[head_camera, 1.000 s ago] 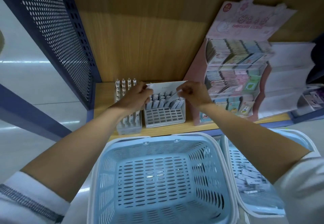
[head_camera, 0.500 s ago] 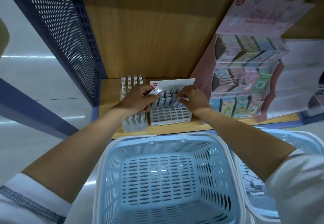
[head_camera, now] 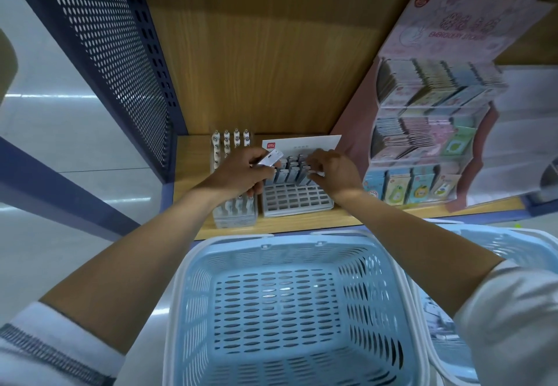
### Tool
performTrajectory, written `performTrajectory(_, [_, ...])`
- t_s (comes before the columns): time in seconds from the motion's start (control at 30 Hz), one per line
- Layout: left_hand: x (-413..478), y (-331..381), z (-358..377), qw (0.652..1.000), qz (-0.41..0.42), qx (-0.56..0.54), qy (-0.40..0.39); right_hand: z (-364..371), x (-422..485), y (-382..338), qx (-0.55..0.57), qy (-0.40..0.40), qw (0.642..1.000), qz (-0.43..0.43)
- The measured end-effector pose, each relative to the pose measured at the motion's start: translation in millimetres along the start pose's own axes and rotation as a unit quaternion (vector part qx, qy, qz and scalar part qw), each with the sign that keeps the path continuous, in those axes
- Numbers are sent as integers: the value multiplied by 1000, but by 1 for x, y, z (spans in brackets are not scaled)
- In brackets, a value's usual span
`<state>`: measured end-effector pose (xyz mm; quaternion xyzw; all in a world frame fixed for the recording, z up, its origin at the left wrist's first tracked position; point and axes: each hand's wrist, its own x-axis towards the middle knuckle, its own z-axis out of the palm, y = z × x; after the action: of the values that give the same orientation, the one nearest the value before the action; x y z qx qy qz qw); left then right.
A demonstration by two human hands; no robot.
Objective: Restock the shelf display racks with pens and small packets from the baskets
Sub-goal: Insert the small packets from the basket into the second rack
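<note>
While the left hand (head_camera: pixel 238 172) pinches one packet (head_camera: pixel 271 158), two baskets (head_camera: pixel 193 267) (head_camera: pixel 513 243) stand below.

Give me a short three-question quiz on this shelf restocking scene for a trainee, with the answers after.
1. True or false: the near blue basket is full of pens.
2. The left hand holds: A a small packet, B a pen, C nothing.
3. Fill in: the slotted rack is filled only in its ____ rows.
Key: 1 false; 2 A; 3 back.
</note>
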<state>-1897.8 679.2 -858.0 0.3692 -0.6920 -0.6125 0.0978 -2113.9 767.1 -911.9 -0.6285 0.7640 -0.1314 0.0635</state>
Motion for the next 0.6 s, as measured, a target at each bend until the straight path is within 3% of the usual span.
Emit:
performTrajectory(0.23, [2, -3, 0, 1000, 8, 14, -6, 17, -1, 1, 16, 37, 999, 29])
performTrajectory(0.43, [3, -4, 0, 1000, 6, -6, -9, 17, 1, 3, 28, 18, 999, 17])
performTrajectory(0.6, [5, -6, 4, 999, 0, -40, 11, 2, -1, 4, 117, 33, 992, 16])
